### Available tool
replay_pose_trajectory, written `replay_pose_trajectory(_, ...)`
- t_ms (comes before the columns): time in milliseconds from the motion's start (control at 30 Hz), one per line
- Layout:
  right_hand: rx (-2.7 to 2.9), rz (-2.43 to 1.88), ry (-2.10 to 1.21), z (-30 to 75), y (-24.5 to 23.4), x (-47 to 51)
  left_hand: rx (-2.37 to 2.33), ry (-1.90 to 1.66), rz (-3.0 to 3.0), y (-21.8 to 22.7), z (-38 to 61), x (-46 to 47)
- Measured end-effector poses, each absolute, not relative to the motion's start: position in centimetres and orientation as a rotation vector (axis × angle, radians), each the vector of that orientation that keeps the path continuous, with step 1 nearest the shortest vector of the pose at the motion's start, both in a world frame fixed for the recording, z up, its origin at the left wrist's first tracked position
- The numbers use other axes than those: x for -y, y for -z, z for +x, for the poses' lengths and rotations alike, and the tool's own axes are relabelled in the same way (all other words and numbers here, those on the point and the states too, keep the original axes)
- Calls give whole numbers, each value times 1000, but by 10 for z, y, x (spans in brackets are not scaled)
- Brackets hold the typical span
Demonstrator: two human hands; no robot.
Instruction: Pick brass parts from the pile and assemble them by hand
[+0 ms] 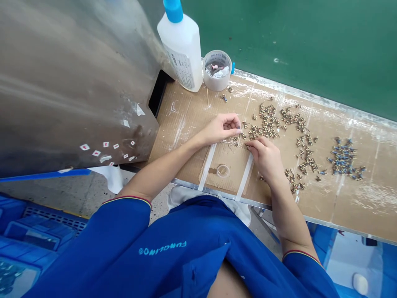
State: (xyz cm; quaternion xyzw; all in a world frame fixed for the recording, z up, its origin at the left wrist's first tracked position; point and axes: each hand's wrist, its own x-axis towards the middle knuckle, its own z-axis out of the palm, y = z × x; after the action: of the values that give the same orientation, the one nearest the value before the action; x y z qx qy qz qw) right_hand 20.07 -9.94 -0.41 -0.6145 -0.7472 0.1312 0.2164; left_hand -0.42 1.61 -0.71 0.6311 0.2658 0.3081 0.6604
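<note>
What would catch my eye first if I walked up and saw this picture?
Dozens of small brass-coloured metal parts lie scattered across a brown cardboard-covered bench, with a separate cluster of blue-tinted metal parts towards the right. The person's bare left hand and bare right hand are among them at the bench's middle. At the far end stands a white plastic bottle with a bright blue cap.

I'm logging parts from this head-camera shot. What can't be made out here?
Head view:
What the left hand pinches: hidden by its own fingers.
What lies under the right hand: hidden by that hand.
The exact shape of the small brass parts: too small.
The label on the white plastic bottle: too small to read.
The contents of the clear plastic cup: too blurred to name.
</note>
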Motion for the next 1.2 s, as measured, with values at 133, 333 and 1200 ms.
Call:
replay_pose_trajectory(133, 2037, -1738, -357, 197, 7, 98, -609, -696, 1441, 7, -4, -16)
replay_pose_trajectory(333, 1858, -1628, -440, 193, 5, 92, -596, -692, 1478, 9, -2, -13)
replay_pose_trajectory(1200, 1118, -1483, -986, 182, 8, 85, -540, -802, 1966, 22, 7, -2)
